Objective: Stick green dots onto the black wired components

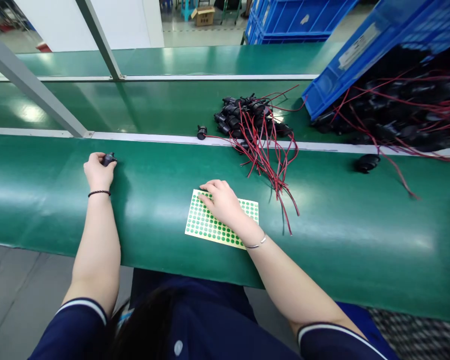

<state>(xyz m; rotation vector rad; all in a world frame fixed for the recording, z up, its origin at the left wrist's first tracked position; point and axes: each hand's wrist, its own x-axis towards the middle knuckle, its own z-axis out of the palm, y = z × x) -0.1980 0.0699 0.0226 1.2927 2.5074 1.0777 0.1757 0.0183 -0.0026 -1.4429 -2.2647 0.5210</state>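
My left hand [97, 172] is stretched out to the left on the green belt [41, 200] and is closed around a small black part [108, 159]. My right hand [223, 202] lies flat on a sheet of green dot stickers [206, 225], fingers resting on its upper left area. A heap of black parts with red and black wires [253, 125] lies beyond the right hand, wires trailing toward me.
A tilted blue crate [345, 70] spills more black wired parts [405, 115] at the far right. One loose black part [366, 162] and another [201, 132] lie near the belt's white rail. Grey metal struts [33, 85] cross at the left.
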